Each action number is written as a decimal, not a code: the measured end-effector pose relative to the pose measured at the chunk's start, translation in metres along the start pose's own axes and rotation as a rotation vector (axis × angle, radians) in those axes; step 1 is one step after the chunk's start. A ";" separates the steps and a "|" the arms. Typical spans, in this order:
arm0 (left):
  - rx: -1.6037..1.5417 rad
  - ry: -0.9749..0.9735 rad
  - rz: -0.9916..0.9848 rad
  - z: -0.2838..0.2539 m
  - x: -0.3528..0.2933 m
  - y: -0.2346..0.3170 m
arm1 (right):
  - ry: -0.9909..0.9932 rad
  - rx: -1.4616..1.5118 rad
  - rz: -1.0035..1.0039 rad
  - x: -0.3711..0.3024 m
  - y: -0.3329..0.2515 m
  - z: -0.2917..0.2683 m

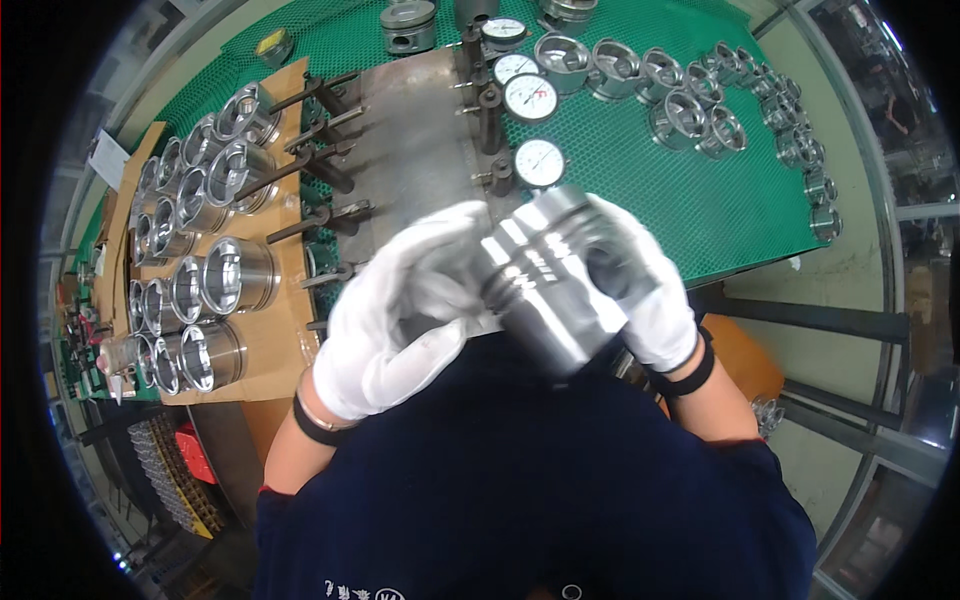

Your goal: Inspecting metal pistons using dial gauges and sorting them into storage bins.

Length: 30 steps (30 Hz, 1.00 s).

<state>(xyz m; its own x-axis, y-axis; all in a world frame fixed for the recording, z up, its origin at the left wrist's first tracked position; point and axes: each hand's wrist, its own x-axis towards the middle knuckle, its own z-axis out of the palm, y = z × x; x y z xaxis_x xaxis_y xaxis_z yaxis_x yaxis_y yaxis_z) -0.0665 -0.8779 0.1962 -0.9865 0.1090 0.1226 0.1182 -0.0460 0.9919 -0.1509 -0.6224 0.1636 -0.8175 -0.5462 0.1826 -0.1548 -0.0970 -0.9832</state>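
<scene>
A shiny metal piston (550, 285), slightly blurred, is tilted in front of my chest. My white-gloved right hand (650, 290) grips it from the right, fingers behind its ringed end. Close by on the left, my gloved left hand (405, 310) is half curled with the thumb apart from the fingers, and nothing shows in it. Beyond the hands lies a grey metal plate (405, 150) with dial gauges (530, 98) on stands along its right side. Rod-like clamps (320, 165) line the plate's left side.
Several pistons (240, 275) stand in rows on cardboard (275, 345) at the left. More pistons (615, 70) form a curving line over the green mat (640, 200) at the right. One piston (408, 25) sits at the far edge, near a small yellow-topped object (273, 46).
</scene>
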 end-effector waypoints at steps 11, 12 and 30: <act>1.695 0.913 -0.367 -0.167 -0.137 -0.054 | 0.442 0.056 0.744 0.062 0.116 -0.178; 1.688 0.907 -0.471 -0.186 -0.162 -0.068 | 0.470 0.187 0.823 0.077 0.145 -0.195; 1.480 0.944 -0.964 -0.184 -0.168 -0.041 | 0.527 0.437 0.353 0.054 0.143 -0.158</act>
<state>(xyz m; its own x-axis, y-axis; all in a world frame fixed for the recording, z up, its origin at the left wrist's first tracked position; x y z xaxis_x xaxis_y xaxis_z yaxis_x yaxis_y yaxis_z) 0.0731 -1.0767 0.1291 -0.4507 -0.8900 0.0696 -0.8912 0.4531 0.0225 -0.3045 -0.5342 0.0339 -0.9509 -0.1478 -0.2719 0.3081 -0.3700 -0.8764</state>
